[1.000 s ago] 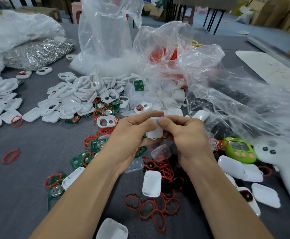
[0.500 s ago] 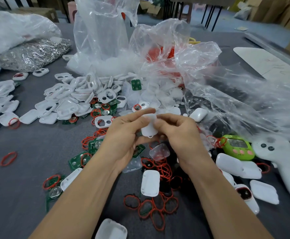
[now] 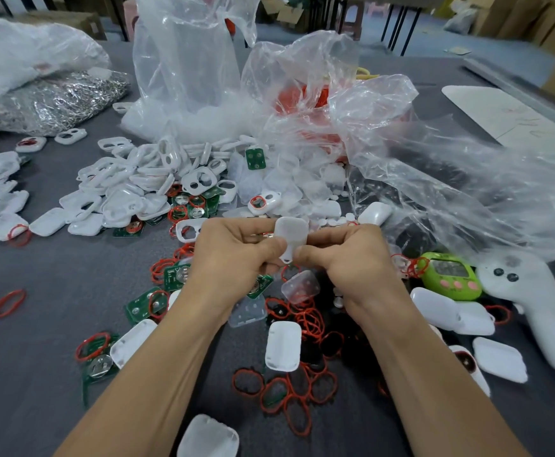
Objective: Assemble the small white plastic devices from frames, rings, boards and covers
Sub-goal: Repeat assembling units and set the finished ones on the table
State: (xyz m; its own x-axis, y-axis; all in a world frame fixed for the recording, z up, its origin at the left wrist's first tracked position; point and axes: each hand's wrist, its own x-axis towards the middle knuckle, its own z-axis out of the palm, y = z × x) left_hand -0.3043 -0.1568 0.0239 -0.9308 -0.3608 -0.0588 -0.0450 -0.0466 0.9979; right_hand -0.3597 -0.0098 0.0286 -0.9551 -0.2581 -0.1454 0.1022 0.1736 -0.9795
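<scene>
Both hands make one tight grip: the left hand (image 3: 233, 258) and right hand (image 3: 345, 258) pinch a white device (image 3: 291, 234) between them, over the bench (image 3: 38, 357). Under the grip lie red rings (image 3: 307, 319) and a white cover (image 3: 282, 346); frames (image 3: 127, 186) heap beyond.

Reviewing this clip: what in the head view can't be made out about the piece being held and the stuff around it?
Head view, white device: the left hand and right hand hold its sides, so its inside and seam are hidden.
Head view, red parts: the crumpled clear bag blurs them, so what kind they are is unclear.
Head view, white cover: cut off by the bottom edge.
</scene>
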